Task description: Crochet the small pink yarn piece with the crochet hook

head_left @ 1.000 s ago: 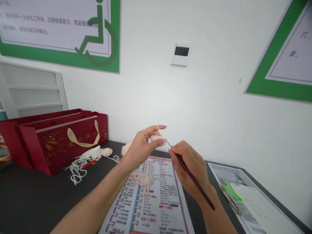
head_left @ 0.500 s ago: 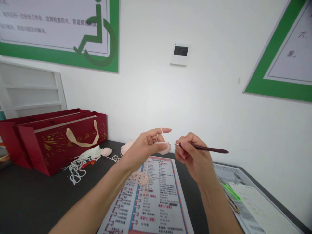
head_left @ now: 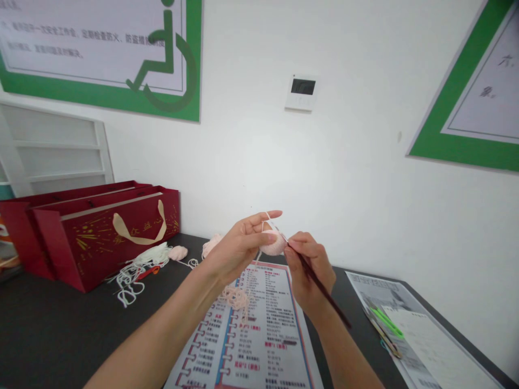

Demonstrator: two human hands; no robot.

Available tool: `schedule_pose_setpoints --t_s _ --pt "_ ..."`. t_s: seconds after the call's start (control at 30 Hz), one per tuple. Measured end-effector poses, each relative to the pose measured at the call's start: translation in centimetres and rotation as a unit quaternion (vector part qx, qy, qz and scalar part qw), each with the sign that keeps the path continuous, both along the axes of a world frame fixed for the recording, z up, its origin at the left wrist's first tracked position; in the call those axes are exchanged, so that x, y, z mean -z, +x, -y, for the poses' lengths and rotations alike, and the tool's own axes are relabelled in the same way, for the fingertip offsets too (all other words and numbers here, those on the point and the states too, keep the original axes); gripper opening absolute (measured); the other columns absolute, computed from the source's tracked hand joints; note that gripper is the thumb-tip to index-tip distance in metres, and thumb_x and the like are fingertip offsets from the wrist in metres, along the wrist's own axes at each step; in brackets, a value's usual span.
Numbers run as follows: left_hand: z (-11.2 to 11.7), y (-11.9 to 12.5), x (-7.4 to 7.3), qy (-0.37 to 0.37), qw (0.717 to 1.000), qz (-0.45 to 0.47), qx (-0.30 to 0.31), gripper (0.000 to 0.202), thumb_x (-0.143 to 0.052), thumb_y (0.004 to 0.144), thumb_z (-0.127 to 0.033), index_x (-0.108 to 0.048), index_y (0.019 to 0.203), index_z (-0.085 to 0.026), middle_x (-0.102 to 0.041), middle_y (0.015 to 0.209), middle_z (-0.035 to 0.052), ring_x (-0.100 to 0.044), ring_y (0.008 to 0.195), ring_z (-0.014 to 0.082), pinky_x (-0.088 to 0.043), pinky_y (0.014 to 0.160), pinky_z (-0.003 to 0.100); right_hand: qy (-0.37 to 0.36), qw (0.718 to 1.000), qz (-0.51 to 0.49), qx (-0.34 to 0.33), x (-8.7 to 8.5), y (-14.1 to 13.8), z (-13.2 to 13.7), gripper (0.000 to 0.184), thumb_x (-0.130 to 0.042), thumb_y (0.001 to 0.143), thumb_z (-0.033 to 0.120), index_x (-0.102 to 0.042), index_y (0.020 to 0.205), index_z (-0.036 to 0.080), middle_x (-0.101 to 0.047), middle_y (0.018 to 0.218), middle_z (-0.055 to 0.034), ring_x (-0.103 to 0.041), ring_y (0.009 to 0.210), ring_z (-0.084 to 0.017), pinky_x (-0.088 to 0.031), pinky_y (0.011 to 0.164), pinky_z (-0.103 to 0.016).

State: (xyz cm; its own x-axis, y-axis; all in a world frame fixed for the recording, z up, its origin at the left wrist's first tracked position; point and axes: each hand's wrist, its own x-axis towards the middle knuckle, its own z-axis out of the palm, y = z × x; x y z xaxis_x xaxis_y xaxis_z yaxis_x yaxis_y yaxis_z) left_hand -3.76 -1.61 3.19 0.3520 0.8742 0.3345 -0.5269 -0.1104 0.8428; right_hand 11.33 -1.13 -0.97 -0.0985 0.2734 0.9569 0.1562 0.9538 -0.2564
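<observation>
Left hand (head_left: 239,243) pinches pale pink crochet piece (head_left: 273,247), center of frame; piece sits at thumb, fingers behind it, yarn strand (head_left: 268,216) up over raised index. Right hand (head_left: 314,267), right of center, grips dark-handled hook (head_left: 318,281), handle slanting lower right, tip by piece's upper-right edge. Printed sheet (head_left: 279,324) below, bottom center.

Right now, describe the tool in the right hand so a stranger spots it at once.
Find the printed sheet on the dark table. Above it, the right hand grips a slim hook, its tip at the pale pink piece. Its long dark-red handle sets it apart from the bright green item at right.
</observation>
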Motion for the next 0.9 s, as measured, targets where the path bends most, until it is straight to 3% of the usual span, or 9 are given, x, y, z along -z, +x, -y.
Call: schedule_pose_setpoints --t_s 0.07,0.13,0.37,0.6,0.77,0.9 --pt "-0.4 -0.7 0.0 -0.008 1.0 0.002 0.025 0.051 -0.073 0.07 -0.012 -0.06 0.119 -0.013 -0.052 0.067 -0.0039 -0.045 0.061 0.0064 -0.035 0.064 0.022 -0.104 0.991 -0.026 -0.082 -0.7 0.6 0.2 0.01 -0.052 0.089 0.016 -0.053 0.091 0.026 -0.054 0.079 0.0005 -0.049 0.061 -0.012 -0.04 0.052 -0.026" --pt "-0.7 -1.2 0.0 -0.007 0.999 0.004 0.039 0.048 -0.072 0.069 -0.011 -0.062 0.117 -0.012 -0.051 0.067 -0.0036 -0.044 0.06 0.0058 -0.035 0.061 0.021 -0.161 0.977 -0.023 -0.138 -1.3 1.2 0.2 0.005 -0.055 0.088 0.021 -0.055 0.088 0.026 -0.052 0.075 0.0019 -0.047 0.057 -0.011 -0.037 0.049 -0.025" --pt "-1.0 -1.8 0.0 -0.026 0.995 -0.013 0.099 0.044 -0.07 0.069 -0.01 -0.065 0.113 -0.01 -0.056 0.07 0.0002 -0.049 0.061 0.0073 -0.038 0.06 0.021 -0.238 0.949 -0.029 -0.206 -2.2 2.8 0.4 0.003 -0.06 0.085 0.021 -0.059 0.083 0.023 -0.052 0.071 0.0024 -0.046 0.051 -0.009 -0.032 0.044 -0.024" --pt "-1.3 -2.0 0.3 -0.046 0.986 -0.023 0.157 0.045 -0.069 0.071 -0.011 -0.063 0.116 -0.009 -0.054 0.068 0.0004 -0.049 0.057 0.0071 -0.04 0.055 0.02 -0.257 0.937 -0.011 -0.237 -2.6 3.7 0.5 0.007 -0.061 0.084 0.015 -0.06 0.082 0.022 -0.053 0.073 0.0014 -0.045 0.053 -0.009 -0.03 0.044 -0.024" --pt "-1.3 -2.1 0.4 -0.071 0.976 -0.016 0.207 0.047 -0.069 0.069 -0.011 -0.062 0.115 -0.006 -0.052 0.066 0.0001 -0.05 0.061 0.0096 -0.047 0.072 0.027 -0.24 0.946 0.022 -0.217 -2.9 4.2 1.1 0.008 -0.063 0.083 0.015 -0.062 0.084 0.023 -0.055 0.075 0.0009 -0.045 0.057 -0.01 -0.032 0.047 -0.025" --pt "-1.2 -2.1 0.2 -0.073 0.971 -0.006 0.227 0.046 -0.067 0.07 -0.008 -0.062 0.116 -0.005 -0.051 0.067 -0.0003 -0.05 0.061 0.0093 -0.048 0.073 0.028 -0.226 0.953 0.025 -0.2 -2.9 4.2 1.5 0.012 -0.063 0.083 0.013 -0.063 0.085 0.024 -0.056 0.077 0.0009 -0.048 0.061 -0.01 -0.033 0.05 -0.025"
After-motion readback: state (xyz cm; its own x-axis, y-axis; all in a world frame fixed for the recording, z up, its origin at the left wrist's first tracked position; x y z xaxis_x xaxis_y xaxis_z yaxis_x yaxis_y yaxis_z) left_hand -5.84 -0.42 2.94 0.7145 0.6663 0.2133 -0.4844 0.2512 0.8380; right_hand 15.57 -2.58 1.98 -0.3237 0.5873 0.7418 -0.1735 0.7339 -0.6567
